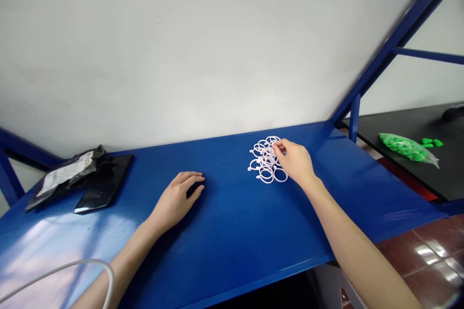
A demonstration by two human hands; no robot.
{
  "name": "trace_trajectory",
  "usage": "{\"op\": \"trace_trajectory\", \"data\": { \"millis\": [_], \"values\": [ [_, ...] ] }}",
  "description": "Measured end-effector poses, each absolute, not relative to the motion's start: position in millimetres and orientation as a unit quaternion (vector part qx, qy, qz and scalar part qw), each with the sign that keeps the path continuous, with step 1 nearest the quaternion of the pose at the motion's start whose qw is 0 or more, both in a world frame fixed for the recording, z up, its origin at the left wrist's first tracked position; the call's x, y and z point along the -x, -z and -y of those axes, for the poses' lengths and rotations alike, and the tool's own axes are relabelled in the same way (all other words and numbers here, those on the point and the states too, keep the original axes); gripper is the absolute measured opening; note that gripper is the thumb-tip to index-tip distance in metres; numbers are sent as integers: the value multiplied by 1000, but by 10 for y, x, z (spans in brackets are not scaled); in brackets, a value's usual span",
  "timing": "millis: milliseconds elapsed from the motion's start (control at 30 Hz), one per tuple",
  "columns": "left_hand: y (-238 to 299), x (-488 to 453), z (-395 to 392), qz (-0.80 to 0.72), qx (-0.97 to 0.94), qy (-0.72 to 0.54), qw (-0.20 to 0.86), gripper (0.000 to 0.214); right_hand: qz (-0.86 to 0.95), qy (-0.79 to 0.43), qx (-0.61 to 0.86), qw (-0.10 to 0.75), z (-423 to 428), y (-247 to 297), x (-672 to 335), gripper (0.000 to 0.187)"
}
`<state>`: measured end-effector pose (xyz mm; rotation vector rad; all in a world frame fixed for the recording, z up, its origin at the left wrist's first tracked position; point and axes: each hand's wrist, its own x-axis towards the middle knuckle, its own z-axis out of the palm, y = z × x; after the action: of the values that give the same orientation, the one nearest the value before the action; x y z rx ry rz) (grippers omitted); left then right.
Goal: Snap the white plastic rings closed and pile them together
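Note:
A loose heap of thin white plastic rings (266, 172), each with a small round knob on its edge, lies on the blue tabletop (232, 231) toward the wall. My right hand (294, 158) reaches over the heap's right side, thumb and index finger brought together in a pinch at the upper rings. Whatever is between those fingertips is too small or covered to make out. To the left of the heap, my left hand (180, 198) rests on the table with thumb and fingers apart, holding nothing. A gap of bare blue surface separates it from the rings.
At the left lie a black plastic parcel (67, 176) with a white label and a shiny black tablet-like slab (105, 183). A white cable (72, 264) loops across the lower left. Blue frame bars (395, 43) rise at right, beyond which a bag of green pieces (408, 148) sits on a black table.

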<state>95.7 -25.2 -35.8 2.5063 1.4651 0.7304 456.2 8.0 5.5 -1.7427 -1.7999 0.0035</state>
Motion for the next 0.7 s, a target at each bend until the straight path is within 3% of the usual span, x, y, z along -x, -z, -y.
{"op": "trace_trajectory", "data": {
  "millis": [167,333,567,700],
  "values": [
    [368,-940,261,-488,-838,-230,82,29,672,40,673,306,-48,-83,-4537,22],
    [388,-911,244,-483,-844,-220,81,29,754,12,573,320,115,-36,-4256,22],
    [375,-913,248,-475,-848,-224,72,29,886,-189,395,154,479,99,-3688,19],
    [378,-913,251,-474,-848,-225,69,29,878,-206,408,141,508,89,-3666,22]
  ]
}}
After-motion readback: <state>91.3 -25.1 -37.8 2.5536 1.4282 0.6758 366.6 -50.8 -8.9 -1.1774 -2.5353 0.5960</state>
